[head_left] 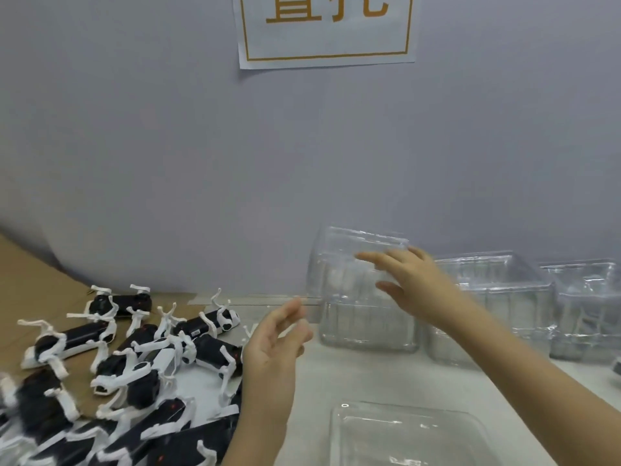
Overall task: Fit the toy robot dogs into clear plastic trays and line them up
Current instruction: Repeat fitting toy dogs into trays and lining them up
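Several black-and-white toy robot dogs (134,358) lie in a heap at the left, partly on brown cardboard (30,284). A tall stack of clear plastic trays (353,317) stands against the wall in the middle. My right hand (410,280) reaches to the stack's upper right side with fingers spread and straight, touching or just in front of it. My left hand (275,351) hovers between the dogs and the stack, fingers loosely bent, holding nothing. One clear tray (403,432) lies flat at the near edge.
Two more stacks of clear trays (504,304) (584,307) stand to the right along the grey wall. A paper sign (326,28) with orange characters hangs above. A small dark object (616,364) shows at the right edge.
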`<state>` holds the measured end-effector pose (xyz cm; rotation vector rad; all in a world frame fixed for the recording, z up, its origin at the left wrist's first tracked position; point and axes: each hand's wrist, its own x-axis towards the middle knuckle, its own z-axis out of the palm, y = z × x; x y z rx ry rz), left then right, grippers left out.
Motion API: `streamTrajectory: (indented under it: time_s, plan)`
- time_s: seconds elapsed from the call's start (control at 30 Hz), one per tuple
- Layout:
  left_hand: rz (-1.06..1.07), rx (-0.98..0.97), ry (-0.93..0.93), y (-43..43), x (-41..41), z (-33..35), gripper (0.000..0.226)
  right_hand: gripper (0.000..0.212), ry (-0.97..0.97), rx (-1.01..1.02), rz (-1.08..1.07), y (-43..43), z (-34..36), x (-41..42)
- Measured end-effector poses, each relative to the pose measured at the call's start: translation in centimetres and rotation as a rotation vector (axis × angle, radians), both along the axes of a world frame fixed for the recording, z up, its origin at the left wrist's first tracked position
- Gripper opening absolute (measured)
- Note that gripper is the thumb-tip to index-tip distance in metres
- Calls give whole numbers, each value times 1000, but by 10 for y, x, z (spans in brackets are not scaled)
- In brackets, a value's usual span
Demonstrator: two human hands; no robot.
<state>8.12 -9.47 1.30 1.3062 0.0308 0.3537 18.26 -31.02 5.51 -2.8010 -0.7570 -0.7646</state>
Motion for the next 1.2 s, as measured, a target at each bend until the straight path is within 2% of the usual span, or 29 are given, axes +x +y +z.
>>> streamTrajectory:
  time_s: [0.07,0.13,0.2,0.23,0.27,0.33,0.37,0.43,0.5,0.6,0.67,0.73,0.83,0.9,0.97,1.03,1.13,1.2]
  plan:
    - [16,-22,47,7,3,3,23,56,174,-187,-74,-10,-15,24]
    - [42,15,82,17,6,4,21,55,292,-162,-51,-17,-25,37]
    - [80,169,112,29,9,2,20,52,357,-99,-34,-18,-35,42]
    - [111,361,137,36,10,-2,17,50,357,-114,-44,-17,-41,42]
    - [152,642,182,43,10,-5,18,49,338,-140,-69,-15,-46,41]
    - [198,1233,329,55,10,-15,42,53,270,-250,-142,-10,-56,37]
    - [186,1402,425,59,11,-21,54,58,222,-332,-182,-8,-60,34]
    - [102,1516,611,60,11,-30,71,71,151,-464,-261,-6,-63,29]
    - [63,1542,675,59,11,-39,77,81,127,-522,-320,-5,-62,26]
    - [116,1592,646,57,10,-43,58,89,168,-543,-350,-5,-55,18]
    - [155,1562,621,56,10,-40,41,92,193,-423,-323,-6,-49,4]
    - [224,1446,570,54,10,-35,35,86,190,-57,-233,-3,-42,-17]
    - [293,1092,368,48,10,-24,29,72,129,604,-23,1,-36,-54]
    - [201,731,271,42,11,-15,25,68,88,788,46,2,-40,-76]
    - [28,320,266,28,11,-2,24,70,52,782,101,5,-46,-92]
    - [-173,56,323,11,9,6,36,80,58,619,158,11,-47,-104]
    - [-447,-62,387,-9,9,8,70,101,-69,181,141,17,-45,-108]
    - [-589,-50,368,-15,8,8,80,109,-175,142,71,16,-43,-105]
